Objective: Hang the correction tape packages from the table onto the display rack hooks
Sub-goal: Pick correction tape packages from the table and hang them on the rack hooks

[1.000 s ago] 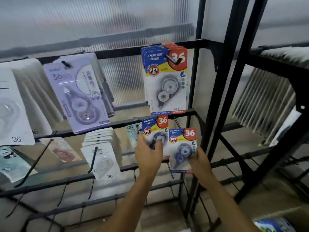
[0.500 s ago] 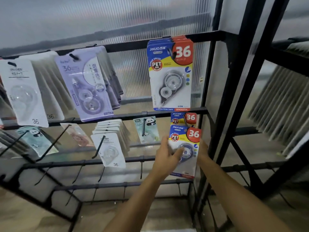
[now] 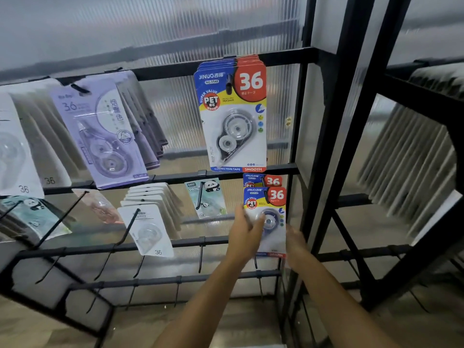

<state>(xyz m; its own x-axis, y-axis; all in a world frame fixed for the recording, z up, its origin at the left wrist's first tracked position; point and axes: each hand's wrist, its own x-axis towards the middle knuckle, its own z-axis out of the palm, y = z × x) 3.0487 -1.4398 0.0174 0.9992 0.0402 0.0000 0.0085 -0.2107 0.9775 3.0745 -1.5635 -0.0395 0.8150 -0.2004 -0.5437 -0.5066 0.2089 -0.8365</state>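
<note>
At the rack's [image 3: 251,169] lower right, my left hand [image 3: 244,234] grips the package [image 3: 272,222]; the right hand's [image 3: 296,243] grasp I cannot tell.

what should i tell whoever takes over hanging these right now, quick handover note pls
Left hand: fingers on the front of the small blue-and-red package, thumb over its blister.
Right hand: at the package's lower right edge; grip blurred, cannot tell.
The package sits at the second-row hook on the right, in front of another like it. Whether the hook is through its hole is not clear.
Done: a stack of larger ones hangs above.
Left: seat this package, let go, fetch more. The table is out of view.
</note>
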